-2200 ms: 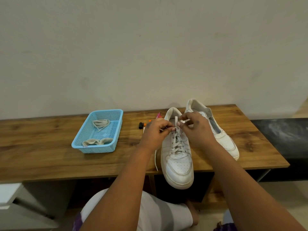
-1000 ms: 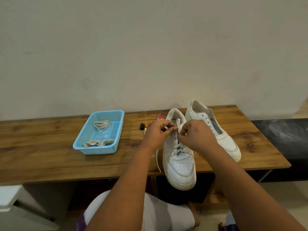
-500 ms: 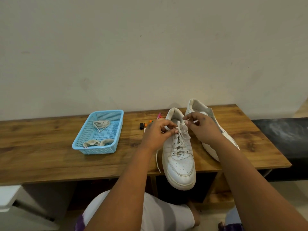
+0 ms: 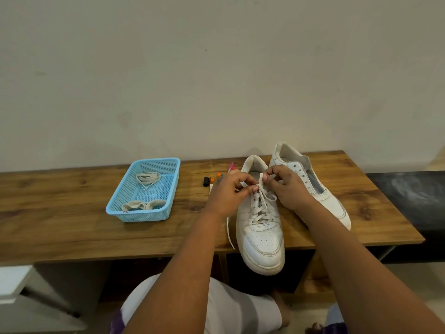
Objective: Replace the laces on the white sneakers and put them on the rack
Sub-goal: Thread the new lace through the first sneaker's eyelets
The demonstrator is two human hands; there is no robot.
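Observation:
A laced white sneaker (image 4: 262, 239) lies on the wooden table (image 4: 72, 227), its toe past the front edge. My left hand (image 4: 228, 191) and my right hand (image 4: 286, 186) meet over its top eyelets, and each pinches part of the white lace (image 4: 261, 206). One loose lace end (image 4: 230, 233) hangs down the shoe's left side. The second white sneaker (image 4: 313, 184) stands behind and to the right, with bare eyelets and no lace visible.
A light blue basket (image 4: 144, 215) on the table's left half holds a loose lace (image 4: 148, 178) and two rolled bundles (image 4: 142, 205). Small marker pens (image 4: 209, 181) lie between basket and shoes. A dark bench top (image 4: 409, 196) adjoins the table's right end.
My right hand has come back from the right to the top of the laced shoe, close to the left hand. The left hand kept its pinch there.

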